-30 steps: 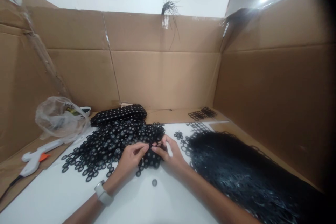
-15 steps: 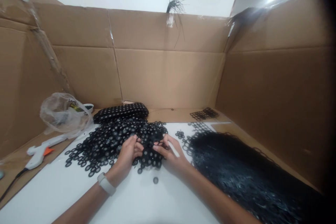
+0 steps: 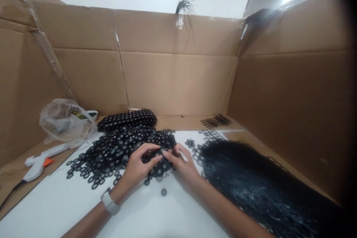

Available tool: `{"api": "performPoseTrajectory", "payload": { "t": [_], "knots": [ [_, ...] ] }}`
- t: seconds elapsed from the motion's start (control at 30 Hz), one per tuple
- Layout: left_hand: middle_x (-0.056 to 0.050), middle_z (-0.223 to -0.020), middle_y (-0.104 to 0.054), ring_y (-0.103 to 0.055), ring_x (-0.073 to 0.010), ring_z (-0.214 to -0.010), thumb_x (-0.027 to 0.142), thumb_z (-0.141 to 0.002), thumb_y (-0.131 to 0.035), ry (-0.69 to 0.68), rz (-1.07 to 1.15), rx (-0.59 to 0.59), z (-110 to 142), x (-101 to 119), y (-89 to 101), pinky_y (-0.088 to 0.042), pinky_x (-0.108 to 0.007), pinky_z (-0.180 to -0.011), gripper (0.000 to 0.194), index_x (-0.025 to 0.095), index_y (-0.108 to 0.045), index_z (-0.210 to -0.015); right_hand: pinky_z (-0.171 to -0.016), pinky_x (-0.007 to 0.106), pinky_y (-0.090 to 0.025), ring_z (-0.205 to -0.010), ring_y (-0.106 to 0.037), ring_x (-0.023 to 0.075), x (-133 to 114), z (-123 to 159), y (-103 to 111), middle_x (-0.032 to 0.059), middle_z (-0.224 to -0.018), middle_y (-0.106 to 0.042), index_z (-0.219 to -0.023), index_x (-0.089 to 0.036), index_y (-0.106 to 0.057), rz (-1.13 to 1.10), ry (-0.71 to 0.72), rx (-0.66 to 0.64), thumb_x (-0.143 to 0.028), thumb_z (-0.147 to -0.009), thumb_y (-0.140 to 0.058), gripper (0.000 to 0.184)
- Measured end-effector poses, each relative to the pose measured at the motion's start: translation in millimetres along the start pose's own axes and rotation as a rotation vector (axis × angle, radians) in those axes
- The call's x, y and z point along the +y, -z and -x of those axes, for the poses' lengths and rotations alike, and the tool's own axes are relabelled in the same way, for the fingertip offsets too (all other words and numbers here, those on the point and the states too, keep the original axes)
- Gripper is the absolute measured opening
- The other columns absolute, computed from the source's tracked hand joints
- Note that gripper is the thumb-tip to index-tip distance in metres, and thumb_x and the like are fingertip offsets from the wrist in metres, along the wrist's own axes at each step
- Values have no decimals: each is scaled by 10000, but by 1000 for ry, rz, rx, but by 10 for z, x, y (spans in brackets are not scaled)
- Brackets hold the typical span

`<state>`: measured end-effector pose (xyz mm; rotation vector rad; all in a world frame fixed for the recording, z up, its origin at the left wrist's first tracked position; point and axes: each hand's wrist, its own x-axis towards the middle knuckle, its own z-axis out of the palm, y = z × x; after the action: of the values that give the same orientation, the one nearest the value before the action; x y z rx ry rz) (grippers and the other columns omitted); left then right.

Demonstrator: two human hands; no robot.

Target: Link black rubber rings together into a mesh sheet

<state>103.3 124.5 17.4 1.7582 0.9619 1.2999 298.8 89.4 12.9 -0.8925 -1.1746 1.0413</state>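
My left hand (image 3: pixel 141 161), with a grey watch on its wrist, curls thumb and fingers around the edge of a cluster of black rings (image 3: pixel 162 152). Opposite it, my right hand (image 3: pixel 182 161) pinches the same cluster, its thumb close to the left fingertips. A white sliver shows between the right fingers; whether it is the white stick seen earlier I cannot tell. Beneath and behind both hands spreads a heap of black rings (image 3: pixel 111 148) with pale centres. One loose ring (image 3: pixel 163 192) lies on the white board (image 3: pixel 142 212) nearer me.
On the right rests a large black mesh of joined rings (image 3: pixel 251 182). A white glue gun (image 3: pixel 35 167) and a clear plastic bag (image 3: pixel 65 122) are at the left. A dotted black bundle (image 3: pixel 128 117) sits behind the heap. Cardboard walls (image 3: pixel 178 81) surround the board.
My left hand has moved right and its fingers have closed in on the cluster by my right hand. The white stick that showed in my right hand is now mostly out of sight.
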Motion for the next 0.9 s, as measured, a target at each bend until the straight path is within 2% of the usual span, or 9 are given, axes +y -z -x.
{"api": "performPoseTrajectory", "payload": {
  "t": [0.07,0.13,0.23,0.4,0.57,0.7,0.77,0.83,0.9],
  "knots": [
    [-75,-1290,-787,-707,-291,-1231,442,-914,-825,-32,-56,-13,21,8,5,-546,-407,-1069,301,296,-837,-1178,-711,313,-481,-817,-613,192,-54,14,-3,32,-972,-686,-841,-256,-387,-104,-65,-5,-486,-786,-914,578],
    [-61,-1342,-777,-694,-283,-1275,440,-971,-762,-53,-86,-28,33,5,13,-527,-421,-1111,318,318,-814,-1260,-746,306,-463,-853,-595,188,-111,24,8,28,-997,-678,-841,-247,-402,-115,-67,-36,-443,-779,-931,568],
    [-55,-1343,-785,-699,-279,-1274,446,-987,-746,-81,-103,-58,39,-16,21,-507,-434,-1146,324,316,-814,-1276,-722,288,-412,-806,-538,174,-173,37,21,-13,-857,-601,-821,-244,-385,-18,15,-90,-446,-835,-890,544],
    [-67,-1179,-830,-737,-270,-1137,491,-985,-737,-92,-82,-51,51,-30,26,-550,-376,-1042,288,260,-866,-1099,-671,283,-362,-707,-470,156,-193,77,-24,-49,-725,-487,-781,-249,-350,90,79,-95,-429,-874,-846,536],
    [-41,-827,-769,-683,-196,-782,542,-1040,-643,-13,-56,58,34,-37,21,-534,-281,-726,443,194,-776,-799,-661,282,-368,-716,-506,163,-188,107,-73,-34,-744,-532,-773,-248,-352,94,66,-100,-390,-871,-849,527],
    [-47,-875,-761,-670,-180,-783,573,-1087,-534,30,-46,245,-56,-147,118,-536,-269,-723,485,182,-776,-936,-655,280,-366,-692,-478,150,-180,100,-56,-41,-732,-539,-782,-249,-339,69,56,-107,-390,-874,-849,537],
    [-30,-813,-725,-624,-161,-706,583,-1074,-558,34,-64,301,-97,-214,199,-516,-259,-662,471,179,-796,-1025,-655,280,-386,-708,-499,154,-172,86,-37,-23,-785,-593,-784,-248,-342,65,44,-92,-401,-867,-855,542],
    [-24,-799,-721,-604,-157,-656,581,-1039,-626,32,-86,285,-118,-260,252,-494,-257,-593,452,186,-809,-1162,-641,281,-420,-722,-537,162,-162,63,-18,2,-871,-642,-792,-248,-354,61,10,-70,-430,-852,-865,545],
    [-52,-953,-779,-668,-176,-736,561,-1013,-679,10,-105,236,-119,-266,251,-529,-269,-615,471,220,-776,-1322,-622,288,-459,-708,-562,164,-150,35,-1,12,-929,-655,-804,-250,-366,39,-40,-53,-476,-821,-884,565]
  ]
}}
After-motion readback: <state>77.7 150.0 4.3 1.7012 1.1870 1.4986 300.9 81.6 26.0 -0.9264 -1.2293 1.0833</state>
